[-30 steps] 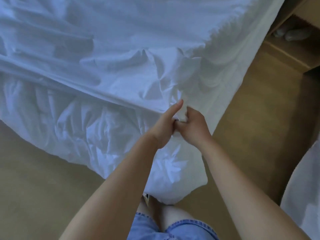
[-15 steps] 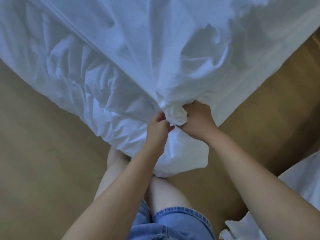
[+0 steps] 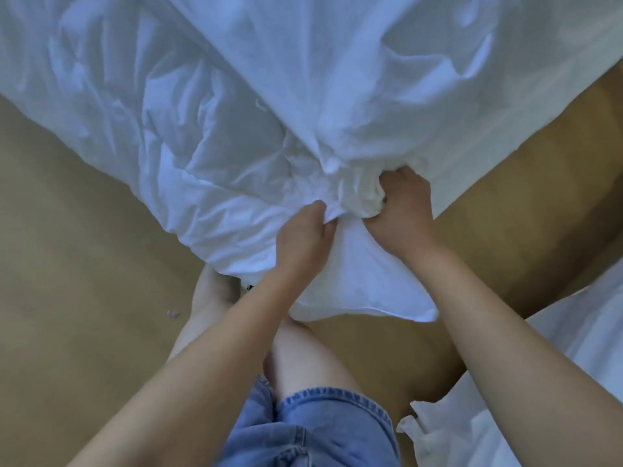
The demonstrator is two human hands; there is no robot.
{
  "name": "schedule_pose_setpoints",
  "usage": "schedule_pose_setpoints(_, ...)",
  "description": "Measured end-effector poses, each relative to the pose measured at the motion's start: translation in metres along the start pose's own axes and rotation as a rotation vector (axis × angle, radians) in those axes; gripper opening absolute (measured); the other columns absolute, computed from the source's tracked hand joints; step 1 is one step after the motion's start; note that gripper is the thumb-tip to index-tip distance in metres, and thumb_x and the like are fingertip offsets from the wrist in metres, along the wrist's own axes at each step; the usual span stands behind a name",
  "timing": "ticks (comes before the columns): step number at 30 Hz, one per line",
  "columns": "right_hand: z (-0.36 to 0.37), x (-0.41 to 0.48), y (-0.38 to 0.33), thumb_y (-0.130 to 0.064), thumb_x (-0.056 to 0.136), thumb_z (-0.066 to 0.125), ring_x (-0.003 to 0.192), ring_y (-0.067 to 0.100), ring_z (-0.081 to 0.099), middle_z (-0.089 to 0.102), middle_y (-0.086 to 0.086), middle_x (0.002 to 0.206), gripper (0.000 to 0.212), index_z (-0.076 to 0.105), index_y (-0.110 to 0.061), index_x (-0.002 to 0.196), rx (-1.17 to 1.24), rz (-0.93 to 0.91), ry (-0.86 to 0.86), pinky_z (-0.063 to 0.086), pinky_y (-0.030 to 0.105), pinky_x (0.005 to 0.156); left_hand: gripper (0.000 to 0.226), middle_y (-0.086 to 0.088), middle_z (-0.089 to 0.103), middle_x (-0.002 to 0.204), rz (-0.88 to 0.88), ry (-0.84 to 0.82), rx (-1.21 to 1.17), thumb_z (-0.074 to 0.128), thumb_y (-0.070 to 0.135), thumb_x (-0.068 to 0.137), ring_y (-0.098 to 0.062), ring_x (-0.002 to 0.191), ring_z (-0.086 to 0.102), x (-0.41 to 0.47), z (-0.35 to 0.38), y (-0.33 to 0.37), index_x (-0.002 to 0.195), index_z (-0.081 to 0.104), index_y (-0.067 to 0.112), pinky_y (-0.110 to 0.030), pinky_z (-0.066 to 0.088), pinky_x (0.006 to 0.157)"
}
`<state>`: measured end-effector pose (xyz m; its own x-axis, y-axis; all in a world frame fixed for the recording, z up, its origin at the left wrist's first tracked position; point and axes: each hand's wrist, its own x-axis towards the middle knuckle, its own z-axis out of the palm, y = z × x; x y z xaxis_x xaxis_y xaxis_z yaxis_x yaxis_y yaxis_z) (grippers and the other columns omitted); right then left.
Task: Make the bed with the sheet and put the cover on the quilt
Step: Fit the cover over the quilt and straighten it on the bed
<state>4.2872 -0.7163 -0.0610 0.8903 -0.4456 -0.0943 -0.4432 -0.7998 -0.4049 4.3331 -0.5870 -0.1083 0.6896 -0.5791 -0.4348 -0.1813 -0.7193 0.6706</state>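
Crumpled white cover, left grip pinching a fold, right grip clutching a bunched wad (creamier)

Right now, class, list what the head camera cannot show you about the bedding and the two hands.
- Fingertips of the right hand: buried in the cream bunch.
- Whether the white cloth is sheet or cover: it is all one white, and the top edge cuts it off.
- The bed: fully covered by that cloth.
- The feet: hidden behind the hanging corner.
- White fabric at lower right: cut off by the frame edge.
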Motion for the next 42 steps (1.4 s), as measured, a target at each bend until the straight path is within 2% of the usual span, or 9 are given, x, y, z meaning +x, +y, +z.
schedule_pose_setpoints(9,-0.089,0.020,-0.090,-0.036,0.083,0.068,0.071,0.029,0.062,0.065,0.019,0.072,0.043,0.057,0.004,0.070,0.602,0.405,0.010,0.045,0.042,0.063,0.034,-0.011,0.049,0.063,0.326,0.470,0.185,0.051,0.042,0.079,-0.032,0.062,0.054,0.036,-0.189,0.025,0.065,0.032,0.017,-0.027,0.020,0.058)
schedule_pose_setpoints(12,-0.120,0.040,-0.121,-0.060,0.066,0.062,0.066,0.006,0.065,0.069,-0.005,0.070,0.045,0.067,-0.015,0.072,0.818,0.440,-0.081,0.053,0.031,0.067,0.032,-0.013,0.052,0.056,0.494,0.601,0.307,0.051,0.039,0.080,-0.030,0.044,0.052,0.049,-0.223,0.043,0.067,0.039,0.012,-0.022,0.028,0.048)
schedule_pose_setpoints(15,-0.139,0.061,-0.140,-0.049,0.067,0.074,0.057,-0.008,0.058,0.062,-0.022,0.056,0.024,0.061,-0.029,0.069,0.829,0.379,-0.272,0.042,0.010,0.055,0.029,-0.013,0.052,0.054,0.546,0.665,0.310,0.051,0.038,0.079,-0.028,0.037,0.050,0.071,-0.249,0.059,0.070,0.037,0.013,-0.021,0.032,0.040)
schedule_pose_setpoints(22,-0.116,0.098,-0.175,-0.037,0.077,0.065,0.084,0.023,0.063,0.058,-0.011,0.064,0.027,0.049,-0.029,0.055,0.517,0.527,-0.129,0.044,0.036,0.077,0.021,-0.003,0.051,0.086,0.281,0.152,0.228,0.061,0.027,0.084,-0.029,0.088,0.053,0.111,-0.297,0.074,0.083,0.046,0.012,-0.030,0.029,0.067)
schedule_pose_setpoints(28,-0.110,0.111,-0.185,-0.020,0.079,0.073,0.074,0.032,0.062,0.065,0.020,0.074,0.030,0.061,0.007,0.073,0.581,0.746,0.419,0.048,0.044,0.068,0.072,0.002,0.063,0.115,1.249,-0.215,0.512,0.046,0.077,0.066,-0.019,0.111,0.048,0.136,-0.324,0.079,0.116,0.057,0.027,-0.045,0.035,0.100)
schedule_pose_setpoints(32,-0.106,0.119,-0.190,-0.043,0.078,0.066,0.068,0.024,0.063,0.065,0.009,0.065,0.043,0.063,-0.002,0.066,0.521,0.813,0.508,0.047,0.035,0.062,0.044,0.001,0.066,0.086,1.457,-0.283,0.611,0.047,0.044,0.069,-0.023,0.076,0.063,0.147,-0.300,0.094,0.100,0.063,0.019,-0.033,0.046,0.075)
schedule_pose_setpoints(35,-0.105,0.122,-0.184,-0.040,0.080,0.069,0.073,0.024,0.064,0.067,0.005,0.069,0.034,0.064,-0.008,0.068,0.555,0.946,0.568,0.049,0.037,0.066,0.023,0.000,0.054,0.059,1.446,-0.203,0.475,0.040,0.015,0.061,-0.023,0.046,0.051,0.157,-0.291,0.120,0.072,0.061,0.014,-0.022,0.029,0.048)
schedule_pose_setpoints(39,-0.123,0.136,-0.180,-0.046,0.082,0.064,0.076,0.024,0.064,0.065,-0.001,0.071,0.029,0.062,-0.022,0.067,0.690,1.066,0.577,0.049,0.038,0.072,0.015,-0.003,0.039,0.052,1.329,-0.040,0.368,0.029,0.007,0.053,-0.020,0.041,0.032,0.158,-0.291,0.151,0.059,0.042,0.009,-0.014,0.003,0.048)
schedule_pose_setpoints(42,-0.136,0.149,-0.185,-0.045,0.085,0.062,0.067,0.025,0.063,0.061,0.001,0.060,0.037,0.063,-0.013,0.067,0.853,1.088,0.640,0.049,0.035,0.064,0.021,-0.003,0.044,0.052,1.203,0.007,0.302,0.027,0.008,0.054,-0.020,0.040,0.035,0.156,-0.283,0.167,0.057,0.047,0.007,-0.014,0.006,0.045)
